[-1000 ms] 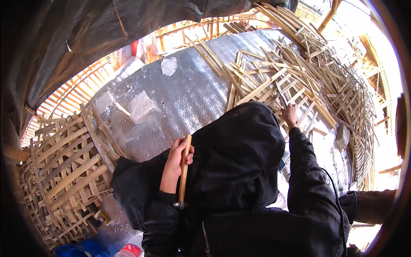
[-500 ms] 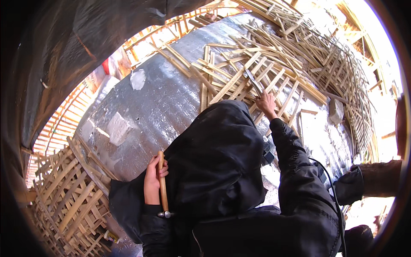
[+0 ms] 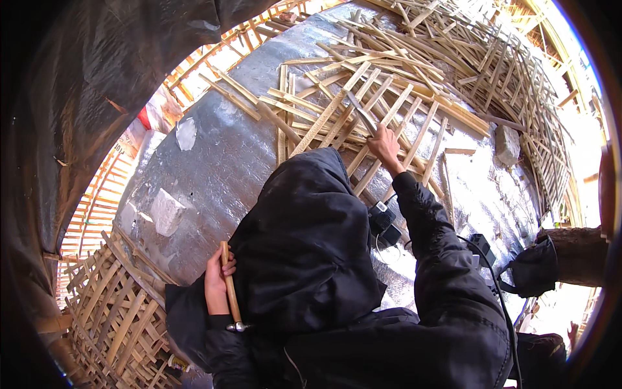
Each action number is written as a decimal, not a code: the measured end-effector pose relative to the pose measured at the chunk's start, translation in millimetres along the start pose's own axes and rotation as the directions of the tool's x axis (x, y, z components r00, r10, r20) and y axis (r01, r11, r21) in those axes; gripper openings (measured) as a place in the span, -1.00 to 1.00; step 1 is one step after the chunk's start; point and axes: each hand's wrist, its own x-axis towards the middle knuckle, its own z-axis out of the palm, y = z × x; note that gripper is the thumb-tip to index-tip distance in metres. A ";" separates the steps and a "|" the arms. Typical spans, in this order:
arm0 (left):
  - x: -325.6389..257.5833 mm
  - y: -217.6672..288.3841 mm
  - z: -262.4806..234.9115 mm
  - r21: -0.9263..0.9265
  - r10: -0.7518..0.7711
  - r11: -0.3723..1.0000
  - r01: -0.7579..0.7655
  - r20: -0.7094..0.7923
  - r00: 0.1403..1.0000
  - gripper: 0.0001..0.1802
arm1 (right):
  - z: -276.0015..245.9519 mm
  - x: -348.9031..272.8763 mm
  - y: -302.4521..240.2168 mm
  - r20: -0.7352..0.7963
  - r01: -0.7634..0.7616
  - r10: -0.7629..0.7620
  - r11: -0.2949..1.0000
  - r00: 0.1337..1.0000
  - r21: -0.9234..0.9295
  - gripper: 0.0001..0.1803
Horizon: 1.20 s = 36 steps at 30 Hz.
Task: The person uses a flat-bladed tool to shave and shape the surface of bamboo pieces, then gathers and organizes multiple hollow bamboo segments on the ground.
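Observation:
My left hand (image 3: 216, 280) rests beside my black-clad leg, its fingers wrapped round the wooden handle of a hammer (image 3: 231, 295). The small metal head of the hammer points down toward my wrist. My right arm reaches forward over a frame of crossed bamboo strips (image 3: 409, 123). In that fist, my right hand (image 3: 387, 148), is a knife (image 3: 361, 114) with a dark, slightly curved blade pointing up and left across the strips. The handle of the knife is mostly hidden by my fingers.
Loose bamboo strips (image 3: 489, 71) are heaped at the far right. A grey stone block (image 3: 507, 146) lies beside the frame on a shiny grey sheet (image 3: 214, 155). Black boxy devices (image 3: 383, 223) and a cable sit near my right arm. Woven bamboo (image 3: 120, 318) stands at the left.
The view has shifted a little, so most things sit further left. Both hands keep their holds, and the knife stays over the bamboo frame. More of the black devices shows.

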 end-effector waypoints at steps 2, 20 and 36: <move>0.4 -0.2 -1.4 0.001 -0.007 1.000 0.007 -0.015 1.000 -0.74 | -4.3 2.3 -4.2 0.049 -0.103 0.101 0.994 0.994 0.029 -0.71; 1.6 -4.0 -1.7 -0.025 0.018 1.000 -0.018 -0.015 1.000 -0.77 | -102.2 40.4 -23.4 0.077 -0.184 0.168 0.854 0.983 0.486 -0.87; 2.4 -3.8 4.8 0.059 0.073 0.996 -0.071 -0.047 0.996 -0.79 | -172.1 39.6 -12.6 -0.328 0.085 0.093 0.868 0.940 0.489 -0.79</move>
